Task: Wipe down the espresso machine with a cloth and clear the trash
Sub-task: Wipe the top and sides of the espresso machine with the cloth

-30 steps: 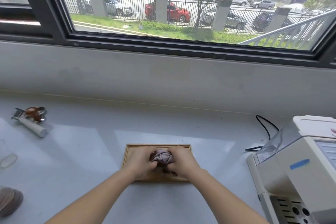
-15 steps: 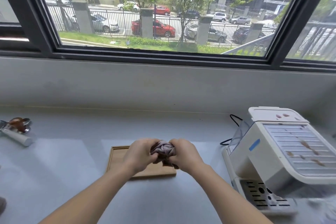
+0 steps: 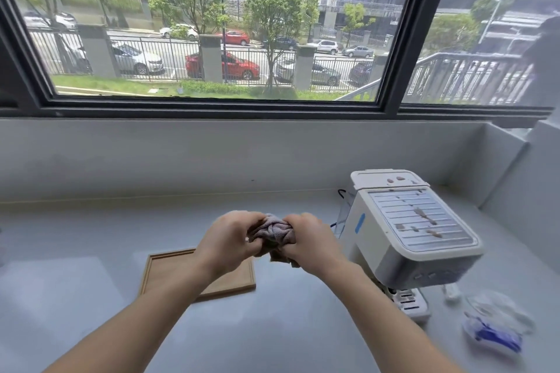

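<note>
Both hands hold the bunched grey cloth in the air above the bench, over the wooden tray: left hand and right hand each keep a curled grip on it. The espresso machine stands just to their right, brown spots still on its ribbed top. Wrappers lie beside it. Judged so, wiping and trash clearing remain undone.

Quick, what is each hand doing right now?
Left hand: closed, gripping the bunched cloth.
Right hand: closed, gripping the same cloth from the other side.
</note>
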